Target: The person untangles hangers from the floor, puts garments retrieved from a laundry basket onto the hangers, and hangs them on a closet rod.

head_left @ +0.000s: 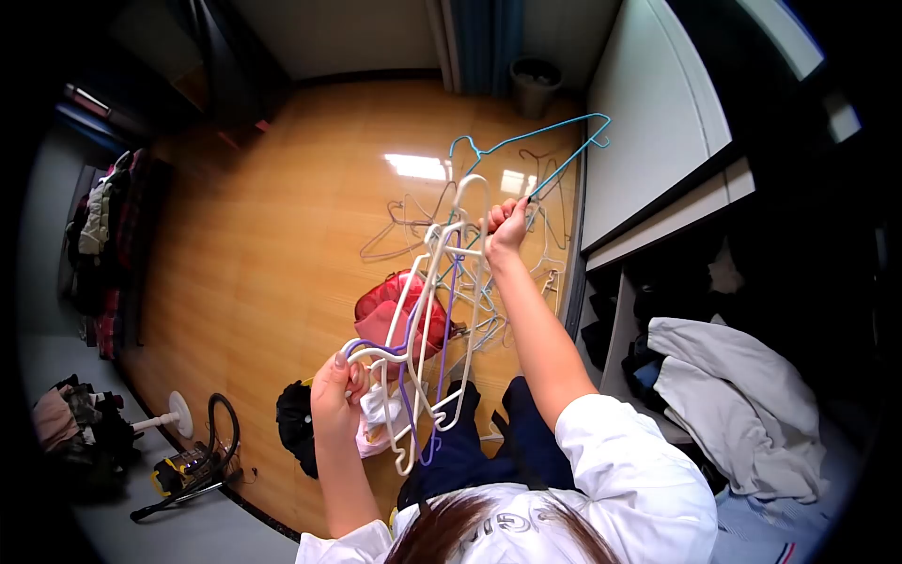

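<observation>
Floor: wood boards (254,216), carrying the loose items below.
Cabinet: pale panel (658,122) at right; open compartment (614,329) beneath holds dark, fabric-like stuff, too dim to itemise.
Grey cloth: (733,404) heaped loosely beside that compartment.
Loose hangers: (479,291) scattered and overlapping on the floor ahead of the person; probably set within easy reach.
White hangers: (420,329) in the air above the floor, bunched with a purple hanger (451,301). Hooks gathered at one end, presumably so one grip controls several frames.
Blue hanger: (540,133) held out ahead, well apart from the left hand; likely kept clear to avoid snagging.
Red bag: (378,318) on the floor, partly behind the bunch; contents not visible.
Bin: (537,99) by the curtain (493,47); interior dark, cannot tell contents.
Right hand: (507,227) fingers closed round the blue hanger; contact with the nearby white frame uncertain.
Left hand: (338,385) pinching the white and purple hooks; hands well apart.
</observation>
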`<state>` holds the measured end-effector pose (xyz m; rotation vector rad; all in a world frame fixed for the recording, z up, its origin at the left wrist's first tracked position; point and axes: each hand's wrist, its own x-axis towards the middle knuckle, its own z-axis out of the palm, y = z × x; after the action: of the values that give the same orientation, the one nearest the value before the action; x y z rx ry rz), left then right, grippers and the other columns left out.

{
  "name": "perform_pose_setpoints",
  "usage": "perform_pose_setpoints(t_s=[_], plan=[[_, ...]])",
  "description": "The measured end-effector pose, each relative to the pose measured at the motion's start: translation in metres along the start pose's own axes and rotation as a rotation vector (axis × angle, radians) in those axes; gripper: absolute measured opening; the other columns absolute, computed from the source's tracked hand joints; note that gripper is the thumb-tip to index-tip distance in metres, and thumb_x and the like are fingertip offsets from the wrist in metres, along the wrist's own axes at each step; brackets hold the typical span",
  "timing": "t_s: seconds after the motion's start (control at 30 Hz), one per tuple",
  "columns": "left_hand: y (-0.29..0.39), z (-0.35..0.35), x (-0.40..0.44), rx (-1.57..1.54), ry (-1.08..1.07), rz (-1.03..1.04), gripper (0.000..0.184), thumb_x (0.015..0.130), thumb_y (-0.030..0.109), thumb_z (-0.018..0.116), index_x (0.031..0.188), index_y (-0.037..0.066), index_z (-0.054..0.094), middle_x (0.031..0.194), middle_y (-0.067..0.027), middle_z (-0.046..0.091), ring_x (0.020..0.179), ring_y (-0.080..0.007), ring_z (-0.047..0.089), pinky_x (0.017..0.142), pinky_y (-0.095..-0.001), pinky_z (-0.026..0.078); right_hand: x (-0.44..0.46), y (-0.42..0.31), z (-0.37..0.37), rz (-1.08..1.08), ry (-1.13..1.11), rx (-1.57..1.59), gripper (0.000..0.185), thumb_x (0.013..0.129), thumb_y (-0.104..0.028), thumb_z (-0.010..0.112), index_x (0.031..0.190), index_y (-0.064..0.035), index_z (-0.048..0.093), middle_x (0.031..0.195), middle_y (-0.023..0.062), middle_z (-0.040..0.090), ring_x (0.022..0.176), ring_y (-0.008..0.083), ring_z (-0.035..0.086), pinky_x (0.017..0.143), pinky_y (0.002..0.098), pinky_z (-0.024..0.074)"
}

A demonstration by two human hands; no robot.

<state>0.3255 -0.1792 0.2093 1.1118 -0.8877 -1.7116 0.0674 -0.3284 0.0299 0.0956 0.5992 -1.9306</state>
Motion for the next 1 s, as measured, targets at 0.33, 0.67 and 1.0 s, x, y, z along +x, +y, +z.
perform_pose_setpoints(t_s=[0.33,0.67,1.0], plan=[[0.079,-0.019,-0.041,-0.136,-0.251,0.024,0.034,0.088,0.030,0.040,0.064,0.006,0.039,0.052,0.0029,0.029,0.046,-0.0076,0.027,0.055,-0.0216,0.028,-0.065,-0.055,0.116,-0.146,-0.193,-0.028,0.047,0.085,-0.049,0.032,0.057,-0.0132,0.024,0.044,-0.0032,0.015,0.039,0.0096,0.011,0.038,0.0258,0.0129],[0.092,-0.054,-0.027,-0.313,-0.174,-0.103,0.032,0.089,0.027,0.039,0.064,0.008,0.039,0.049,0.0047,0.025,0.040,-0.0062,0.021,0.056,-0.0206,0.035,-0.101,-0.071,0.099,-0.254,-0.331,-0.291,0.048,0.084,-0.050,0.035,0.057,-0.0124,0.023,0.045,-0.0028,0.018,0.038,0.0090,0.016,0.038,0.0248,0.0150],[0.046,-0.079,0.002,-0.280,-0.028,0.038,0.016,0.089,0.017,0.039,0.081,0.004,0.045,0.064,-0.0013,0.041,0.059,-0.0110,0.039,0.058,-0.0230,0.036,-0.174,-0.142,0.108,-0.154,-0.695,-0.336,0.046,0.085,-0.048,0.034,0.059,-0.0117,0.026,0.045,-0.0026,0.018,0.038,0.0083,0.015,0.037,0.0245,0.0136]])
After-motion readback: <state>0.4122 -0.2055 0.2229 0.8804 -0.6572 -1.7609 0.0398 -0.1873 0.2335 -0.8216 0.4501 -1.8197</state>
